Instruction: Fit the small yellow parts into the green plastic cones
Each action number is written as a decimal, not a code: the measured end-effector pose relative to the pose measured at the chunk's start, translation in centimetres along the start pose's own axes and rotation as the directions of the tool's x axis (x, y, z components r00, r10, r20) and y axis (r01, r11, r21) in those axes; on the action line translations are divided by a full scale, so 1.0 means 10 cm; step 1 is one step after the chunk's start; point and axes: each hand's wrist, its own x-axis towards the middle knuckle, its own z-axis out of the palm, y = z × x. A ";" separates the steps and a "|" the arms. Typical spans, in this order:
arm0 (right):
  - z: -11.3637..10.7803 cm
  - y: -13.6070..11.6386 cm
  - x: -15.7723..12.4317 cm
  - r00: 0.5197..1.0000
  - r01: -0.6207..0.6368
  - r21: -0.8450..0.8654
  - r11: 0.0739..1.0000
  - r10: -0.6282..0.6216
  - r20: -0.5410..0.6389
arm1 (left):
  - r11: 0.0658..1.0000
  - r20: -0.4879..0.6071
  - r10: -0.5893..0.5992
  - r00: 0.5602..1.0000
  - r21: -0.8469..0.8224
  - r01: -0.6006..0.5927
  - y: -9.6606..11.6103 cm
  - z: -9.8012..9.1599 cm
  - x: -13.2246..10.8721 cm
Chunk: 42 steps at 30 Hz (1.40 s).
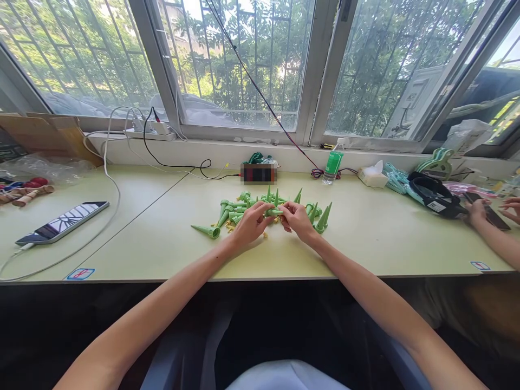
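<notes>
At mid-frame, our left hand (254,221) and right hand (298,219) pinch one green spike (275,212), its long axis running left-to-right between them.

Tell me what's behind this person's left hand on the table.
Behind the left hand, green plastic spikes are clustered loosely, some pointing up; farther back sits a dark box, its front blurred. Whatever the hand itself covers cannot be seen.
</notes>
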 end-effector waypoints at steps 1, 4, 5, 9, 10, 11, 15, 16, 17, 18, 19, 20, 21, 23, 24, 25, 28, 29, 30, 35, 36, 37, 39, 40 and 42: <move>0.00 0.00 0.00 1.000 0.007 0.004 1.000 -0.007 -0.007 | 0.999 -0.008 -0.031 1.000 -0.011 0.031 0.00 0.00 0.00; 0.00 -0.01 0.00 0.999 0.043 0.014 0.999 -0.043 -0.033 | 0.990 -0.031 -0.124 0.992 -0.074 0.121 0.02 0.01 0.01; 0.00 -0.02 0.01 0.997 0.066 0.010 0.998 -0.065 -0.043 | 0.984 -0.034 -0.149 0.988 -0.105 0.145 0.02 0.01 0.01; 0.01 -0.02 0.00 0.983 0.156 -0.053 0.986 -0.161 -0.088 | 0.930 -0.020 -0.249 0.968 -0.286 0.233 0.04 0.02 0.03; 0.01 -0.02 0.00 0.979 0.170 -0.081 0.982 -0.178 -0.101 | 0.906 -0.009 -0.277 0.961 -0.334 0.258 0.05 0.01 0.03; 0.01 -0.02 0.00 0.975 0.181 -0.112 0.977 -0.193 -0.112 | 0.882 0.004 -0.303 0.953 -0.378 0.282 0.06 0.01 0.04; 0.00 -0.02 -0.02 0.962 0.229 -0.213 0.950 -0.254 -0.100 | 0.797 0.105 -0.348 0.932 -0.490 0.353 0.10 -0.03 0.06; 0.00 -0.01 -0.03 0.959 0.245 -0.226 0.943 -0.270 -0.085 | 0.779 0.146 -0.349 0.926 -0.504 0.373 0.11 -0.05 0.06; 0.00 -0.01 -0.03 0.956 0.261 -0.236 0.936 -0.284 -0.069 | 0.764 0.184 -0.350 0.918 -0.511 0.394 0.12 -0.06 0.06; 0.00 0.00 -0.03 0.954 0.273 -0.245 0.930 -0.295 -0.056 | 0.755 0.213 -0.351 0.912 -0.513 0.410 0.13 -0.07 0.07; 0.00 0.01 -0.04 0.953 0.280 -0.254 0.926 -0.300 -0.045 | 0.747 0.232 -0.353 0.906 -0.513 0.423 0.14 -0.07 0.07; 0.00 0.02 -0.04 0.954 0.278 -0.262 0.924 -0.298 -0.038 | 0.743 0.244 -0.356 0.902 -0.512 0.432 0.15 -0.08 0.06; 0.00 0.03 -0.04 0.956 0.272 -0.268 0.924 -0.291 -0.034 | 0.740 0.248 -0.358 0.900 -0.512 0.436 0.15 -0.08 0.06; -0.01 0.04 -0.04 0.961 0.257 -0.277 0.926 -0.276 -0.031 | 0.738 0.250 -0.357 0.900 -0.515 0.436 0.14 -0.08 0.05; -0.01 0.04 -0.04 0.962 0.252 -0.278 0.927 -0.271 -0.031 | 0.739 0.249 -0.352 0.902 -0.518 0.431 0.14 -0.08 0.05; -0.01 0.04 -0.03 0.963 0.250 -0.278 0.928 -0.268 -0.031 | 0.742 0.246 -0.346 0.906 -0.519 0.424 0.13 -0.08 0.05; -0.01 0.04 -0.03 0.963 0.251 -0.268 0.930 -0.267 -0.025 | 0.776 0.218 -0.322 0.921 -0.497 0.389 0.13 -0.08 0.04; -0.01 0.04 -0.03 0.963 0.253 -0.262 0.931 -0.268 -0.022 | 0.794 0.205 -0.310 0.928 -0.481 0.372 0.13 -0.07 0.04; -0.01 0.04 -0.02 0.963 0.254 -0.258 0.932 -0.268 -0.020 | 0.814 0.190 -0.299 0.935 -0.461 0.353 0.13 -0.07 0.03; -0.02 0.03 -0.03 0.967 0.240 -0.274 0.931 -0.254 -0.017 | 0.926 0.081 -0.225 0.971 -0.291 0.239 0.09 -0.03 0.01; -0.02 0.03 -0.03 0.968 0.237 -0.276 0.931 -0.251 -0.017 | 0.947 0.057 -0.201 0.978 -0.242 0.209 0.08 -0.02 0.01; -0.02 0.03 -0.03 0.968 0.235 -0.275 0.932 -0.250 -0.017 | 0.964 0.036 -0.175 0.984 -0.196 0.178 0.07 -0.02 0.00; -0.02 0.03 -0.03 0.970 0.228 -0.274 0.934 -0.241 -0.017 | 0.986 0.008 -0.118 0.993 -0.122 0.118 0.05 -0.02 -0.01; -0.02 0.02 -0.03 0.971 0.223 -0.274 0.936 -0.237 -0.018 | 0.991 0.003 -0.092 0.996 -0.097 0.092 0.04 -0.02 -0.01; -0.02 0.02 -0.03 0.974 0.214 -0.271 0.939 -0.228 -0.019 | 0.996 0.002 -0.059 0.998 -0.070 0.059 0.04 -0.03 -0.01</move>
